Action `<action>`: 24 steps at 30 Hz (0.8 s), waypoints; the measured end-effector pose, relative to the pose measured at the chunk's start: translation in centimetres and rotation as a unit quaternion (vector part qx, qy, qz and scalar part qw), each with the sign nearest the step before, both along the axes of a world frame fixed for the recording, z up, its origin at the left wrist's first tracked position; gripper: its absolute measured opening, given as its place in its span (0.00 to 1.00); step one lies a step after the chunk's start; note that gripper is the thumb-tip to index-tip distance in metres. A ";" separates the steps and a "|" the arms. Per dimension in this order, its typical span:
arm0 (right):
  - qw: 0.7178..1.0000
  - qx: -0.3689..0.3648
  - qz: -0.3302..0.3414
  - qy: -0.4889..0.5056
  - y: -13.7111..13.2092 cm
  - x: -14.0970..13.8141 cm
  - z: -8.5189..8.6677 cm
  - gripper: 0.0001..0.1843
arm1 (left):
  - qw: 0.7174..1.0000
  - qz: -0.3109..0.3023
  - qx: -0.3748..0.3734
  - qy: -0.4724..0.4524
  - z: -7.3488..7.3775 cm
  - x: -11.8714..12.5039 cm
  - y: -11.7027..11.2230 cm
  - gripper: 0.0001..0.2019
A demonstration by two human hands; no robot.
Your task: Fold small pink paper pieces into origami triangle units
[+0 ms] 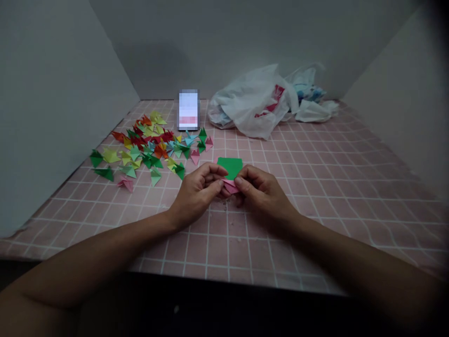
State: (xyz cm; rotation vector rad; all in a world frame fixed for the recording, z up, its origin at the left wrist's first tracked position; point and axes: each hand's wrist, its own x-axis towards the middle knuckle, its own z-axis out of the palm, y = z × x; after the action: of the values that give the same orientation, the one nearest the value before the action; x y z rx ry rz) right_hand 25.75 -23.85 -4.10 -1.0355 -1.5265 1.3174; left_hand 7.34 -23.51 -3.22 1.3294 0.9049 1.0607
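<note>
Between my hands, above the front middle of the table, is a small folded piece of pink paper [230, 186]. My left hand [199, 188] pinches its left side between thumb and fingers. On its right side my right hand [261, 191] pinches it with thumb and forefinger. Just behind the fingertips lies green square paper [230, 167], with a sliver of pink at its left edge. Its near edge is hidden by the pink paper and my fingers. To the left spreads a heap of folded paper cranes [150, 145] in red, orange, yellow, green, blue and pink.
A phone [188, 110] with a lit, blurred screen stands upright at the back. Right of it lie a white plastic bag [252, 103] with red print and a smaller bag [310, 96] with blue. Grey walls [231, 42] enclose the pink checked tablecloth [315, 178].
</note>
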 end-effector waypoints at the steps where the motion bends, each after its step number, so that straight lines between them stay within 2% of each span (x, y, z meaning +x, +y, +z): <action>1: 1.000 -0.001 0.002 -0.001 0.0 0.0 0.0 0.12 | 1.000 0.001 0.000 0.003 0.0 0.0 0.0 0.07; 16: 0.998 0.022 -0.020 -0.054 0.1 -0.1 0.4 0.11 | 1.000 -0.014 -0.017 0.012 0.1 -0.1 0.0 0.07; 24: 0.998 0.016 -0.025 -0.046 0.1 -0.2 0.2 0.11 | 0.998 -0.019 -0.057 -0.012 0.1 -0.1 0.0 0.07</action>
State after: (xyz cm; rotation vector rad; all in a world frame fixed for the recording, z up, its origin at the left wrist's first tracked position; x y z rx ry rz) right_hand 25.54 -23.71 -3.89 -1.1202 -1.5758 1.2208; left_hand 7.24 -23.54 -3.16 1.2329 0.9049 0.9791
